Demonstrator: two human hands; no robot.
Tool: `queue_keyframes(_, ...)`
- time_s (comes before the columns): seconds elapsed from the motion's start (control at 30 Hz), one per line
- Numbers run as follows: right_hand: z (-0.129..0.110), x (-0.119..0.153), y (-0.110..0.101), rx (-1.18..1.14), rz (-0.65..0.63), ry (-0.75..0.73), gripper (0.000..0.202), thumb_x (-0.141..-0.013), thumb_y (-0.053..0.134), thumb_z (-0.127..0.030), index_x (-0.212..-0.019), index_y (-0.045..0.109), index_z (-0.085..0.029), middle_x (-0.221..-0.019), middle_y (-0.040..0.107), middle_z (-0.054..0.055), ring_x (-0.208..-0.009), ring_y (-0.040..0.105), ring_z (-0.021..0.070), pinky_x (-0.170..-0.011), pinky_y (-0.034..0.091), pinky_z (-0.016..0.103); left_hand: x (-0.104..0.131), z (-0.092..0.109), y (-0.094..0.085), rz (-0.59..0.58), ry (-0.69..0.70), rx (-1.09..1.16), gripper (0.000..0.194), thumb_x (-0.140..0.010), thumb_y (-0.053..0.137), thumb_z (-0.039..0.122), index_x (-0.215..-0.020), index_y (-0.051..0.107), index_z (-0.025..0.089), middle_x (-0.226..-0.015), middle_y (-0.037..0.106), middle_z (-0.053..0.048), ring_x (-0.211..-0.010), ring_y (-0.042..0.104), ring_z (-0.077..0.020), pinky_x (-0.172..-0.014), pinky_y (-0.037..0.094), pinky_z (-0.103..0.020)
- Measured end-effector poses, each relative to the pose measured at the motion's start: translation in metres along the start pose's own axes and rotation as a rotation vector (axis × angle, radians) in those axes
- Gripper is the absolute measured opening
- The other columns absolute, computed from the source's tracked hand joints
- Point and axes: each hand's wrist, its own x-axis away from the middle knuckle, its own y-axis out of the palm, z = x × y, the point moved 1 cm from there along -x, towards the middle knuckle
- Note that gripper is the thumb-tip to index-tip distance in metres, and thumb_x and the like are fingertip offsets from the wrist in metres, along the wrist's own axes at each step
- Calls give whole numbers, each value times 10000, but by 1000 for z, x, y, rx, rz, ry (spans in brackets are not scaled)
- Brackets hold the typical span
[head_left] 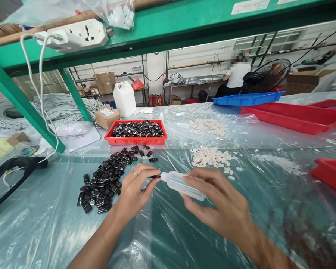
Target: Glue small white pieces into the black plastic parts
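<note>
Between the thumb and fingers of my left hand [137,188] is a small black part [156,176], mostly covered by the fingertips. My right hand [217,200] grips a translucent squeeze bottle [182,184], tilted with its nozzle end toward the left. The nozzle meets or nearly meets the black part; I cannot tell which. Left of my left hand lies a heap of black parts [106,179] with shiny metal faces. Beyond the bottle is a pile of small whitish pieces [211,157], and a thin stick [172,163] lies near it.
Behind the heap stands a red tray [136,141] full of black parts. A white jug [124,99] and a cardboard box [106,116] are at the back. Red trays [294,116] and a blue tray [248,99] sit right. A green frame [25,101] rises left; a person [236,76] is beyond.
</note>
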Motion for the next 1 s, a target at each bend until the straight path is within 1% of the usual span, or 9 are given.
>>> queue_keyframes(0.13,1,2,1,-40,8,49,439,-827,700,-45,-1227,622,-210,-1062,645,101,-944,672,199,-756,614,311,-1,-1,0,5,-9,4,203,-937,696,119,-1111,685,224,-965,746,-51,-915,720,-192,-814,620,-338)
queue_keyframes(0.27,1,2,2,-35,21,47,433,-823,701,-44,-1213,627,-217,-1048,653,96,-917,675,205,-725,613,322,-1,-1,0,5,-7,-1,198,-943,688,123,-1111,688,227,-962,746,-47,-905,719,-189,-809,621,-337)
queue_keyframes(0.43,0,3,2,-42,35,55,432,-834,696,-52,-1220,625,-233,-1054,653,90,-924,687,200,-744,624,314,-1,0,-1,11,-1,2,198,-943,683,123,-1111,695,226,-967,752,-46,-922,725,-191,-816,621,-331)
queue_keyframes(0.67,1,2,0,-29,-7,59,465,-825,681,-54,-1237,599,-252,-1044,661,90,-893,709,220,-701,625,330,-1,0,-1,6,-14,8,194,-939,688,127,-1108,700,222,-952,751,-53,-891,725,-197,-805,616,-336)
queue_keyframes(1.0,4,5,0,-21,-37,49,474,-846,691,-75,-1273,585,-249,-1088,654,106,-902,702,208,-657,610,301,-2,1,-2,-5,-17,22,221,-938,688,109,-1123,692,230,-967,739,-49,-905,714,-194,-809,611,-336)
